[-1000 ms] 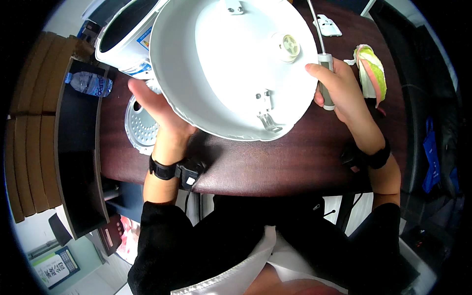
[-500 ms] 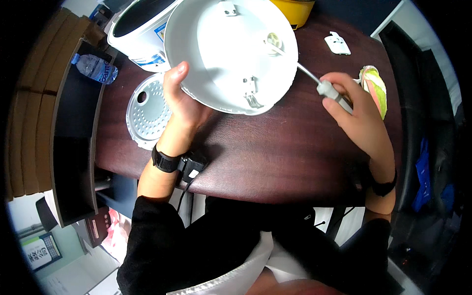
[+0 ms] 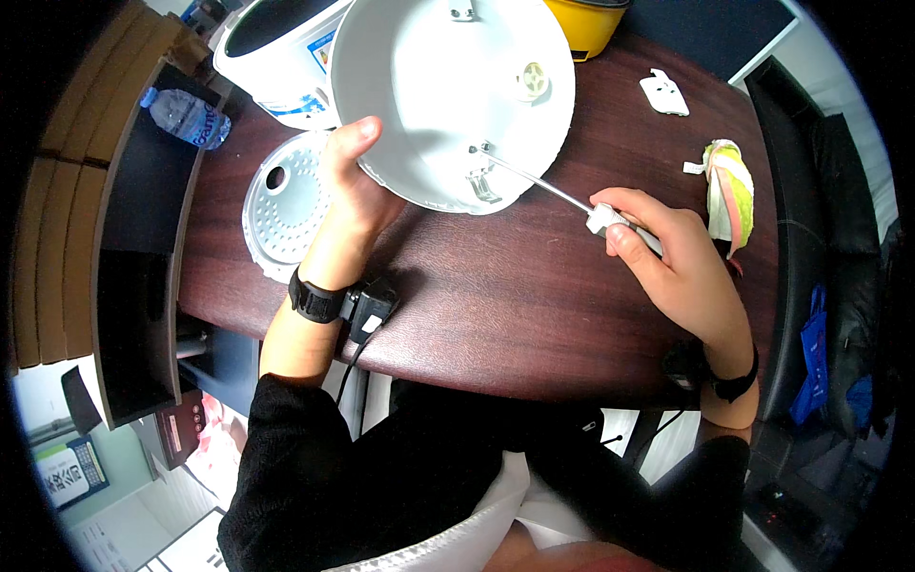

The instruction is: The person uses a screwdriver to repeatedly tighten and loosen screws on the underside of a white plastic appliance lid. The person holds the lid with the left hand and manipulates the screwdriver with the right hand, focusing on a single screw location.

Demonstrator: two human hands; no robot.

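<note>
A dark reddish-brown bench [image 3: 515, 305] fills the middle, light glinting off its near edge — pale floor [image 3: 376, 405] shows below. Stacked cardboard boxes [image 3: 59, 267] and a black shelf unit [image 3: 143, 248] stand left; black padded seating [image 3: 805, 205] lines the right — its surface glossy.

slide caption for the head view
Left hand holds a round white shell; right hand points a screwdriver at a small bracket inside.
</note>
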